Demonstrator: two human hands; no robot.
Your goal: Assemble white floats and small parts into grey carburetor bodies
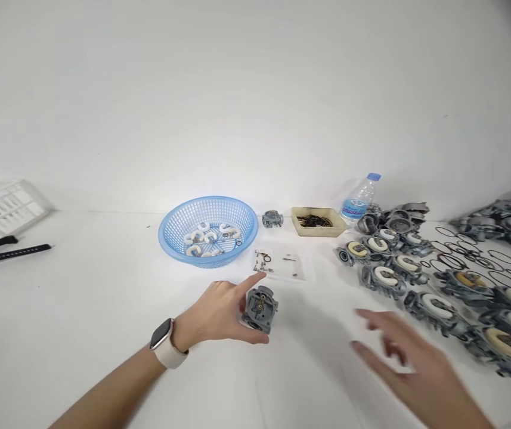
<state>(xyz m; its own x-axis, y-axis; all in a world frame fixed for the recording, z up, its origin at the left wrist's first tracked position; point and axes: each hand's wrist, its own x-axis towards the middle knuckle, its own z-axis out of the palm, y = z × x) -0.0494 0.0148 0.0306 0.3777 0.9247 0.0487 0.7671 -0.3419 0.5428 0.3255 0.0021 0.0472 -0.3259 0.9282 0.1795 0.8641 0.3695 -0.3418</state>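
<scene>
My left hand point(219, 316), a pale watch on its wrist, grips a small grey metal carburetor body point(260, 308) between thumb and fingers on the white table. My right hand point(409, 363) hovers low at the right with its fingers spread and blurred, holding nothing. It is close to rows of grey carburetor bodies fitted with white floats point(416, 280). A clear sheet with small screws and rings point(279, 264) lies just beyond the held body.
A blue plastic basket point(179, 221) holds several white floats. Behind are a lone carburetor point(272, 218), a tan tray of dark rings point(318, 221), a water bottle point(359, 201), loose black O-rings point(470, 253) and a black strap point(0, 251) at left.
</scene>
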